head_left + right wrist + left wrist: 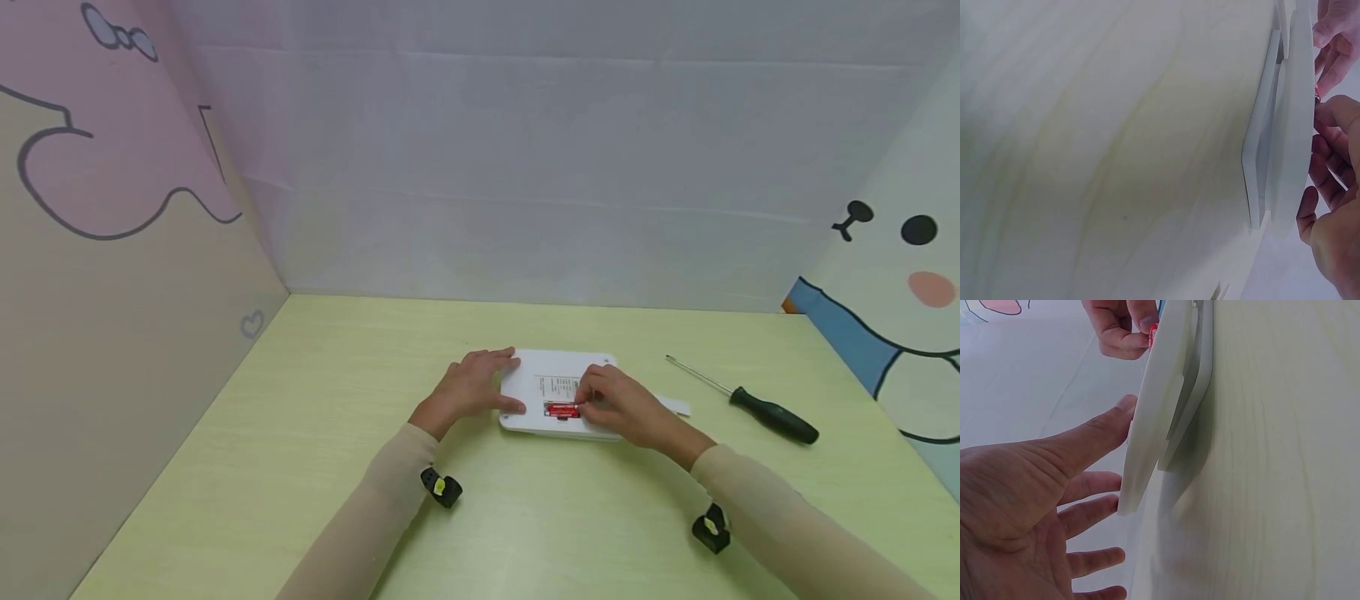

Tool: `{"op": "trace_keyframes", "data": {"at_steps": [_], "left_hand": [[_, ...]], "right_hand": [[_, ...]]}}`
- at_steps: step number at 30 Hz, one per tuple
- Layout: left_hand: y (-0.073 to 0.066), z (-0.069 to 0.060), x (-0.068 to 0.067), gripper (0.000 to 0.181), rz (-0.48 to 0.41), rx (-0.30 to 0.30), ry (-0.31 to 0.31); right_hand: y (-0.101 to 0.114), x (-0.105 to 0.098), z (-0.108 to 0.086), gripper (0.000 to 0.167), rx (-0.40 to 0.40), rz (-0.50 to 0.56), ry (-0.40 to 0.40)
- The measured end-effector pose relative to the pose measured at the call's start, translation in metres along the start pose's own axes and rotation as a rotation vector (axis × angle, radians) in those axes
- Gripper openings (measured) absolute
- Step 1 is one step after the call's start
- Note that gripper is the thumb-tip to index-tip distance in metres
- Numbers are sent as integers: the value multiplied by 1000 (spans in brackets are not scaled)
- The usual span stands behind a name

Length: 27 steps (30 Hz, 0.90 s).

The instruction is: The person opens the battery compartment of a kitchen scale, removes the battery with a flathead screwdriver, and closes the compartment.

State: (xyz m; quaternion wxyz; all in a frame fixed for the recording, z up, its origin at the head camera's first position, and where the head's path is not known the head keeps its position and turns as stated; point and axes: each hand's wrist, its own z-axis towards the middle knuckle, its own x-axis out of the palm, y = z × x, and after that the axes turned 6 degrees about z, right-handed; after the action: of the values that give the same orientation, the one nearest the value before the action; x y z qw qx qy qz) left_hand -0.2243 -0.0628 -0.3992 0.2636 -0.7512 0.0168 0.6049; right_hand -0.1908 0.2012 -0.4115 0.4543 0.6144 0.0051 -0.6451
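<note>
A flat white device (525,383) with rounded corners and a printed label lies on the table. Its small open compartment shows red batteries (558,409). My left hand (476,383) rests at the device's left side, thumb on the upper face, other fingers spread and fairly straight by the edge. Over the compartment, my right hand (618,404) has its fingers curled and pinches a red battery (1152,336), whose end shows at the fingertips in the left wrist view. Those fingers hide part of the compartment. Beneath the device, a thinner pale part (1257,144) touches the table.
A screwdriver (772,415) with a black handle lies to the right, its tip pointing away to the left. Beside the device's right edge is a flat white piece (675,406), partly covered by my right hand. Printed panels (150,333) and a pale backdrop (525,183) bound the table.
</note>
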Motion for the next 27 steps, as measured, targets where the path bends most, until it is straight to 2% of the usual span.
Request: {"op": "trace_keyframes", "data": {"at_steps": [7, 16, 27], "left_hand": [[1, 0, 1, 80, -6, -3, -1], [3, 2, 2, 80, 0, -11, -5], [0, -1, 0, 80, -3, -3, 3]], "right_hand": [[0, 2, -2, 10, -32, 6, -19], [-1, 1, -2, 11, -33, 15, -17], [-1, 1, -2, 13, -18, 8, -14]]}}
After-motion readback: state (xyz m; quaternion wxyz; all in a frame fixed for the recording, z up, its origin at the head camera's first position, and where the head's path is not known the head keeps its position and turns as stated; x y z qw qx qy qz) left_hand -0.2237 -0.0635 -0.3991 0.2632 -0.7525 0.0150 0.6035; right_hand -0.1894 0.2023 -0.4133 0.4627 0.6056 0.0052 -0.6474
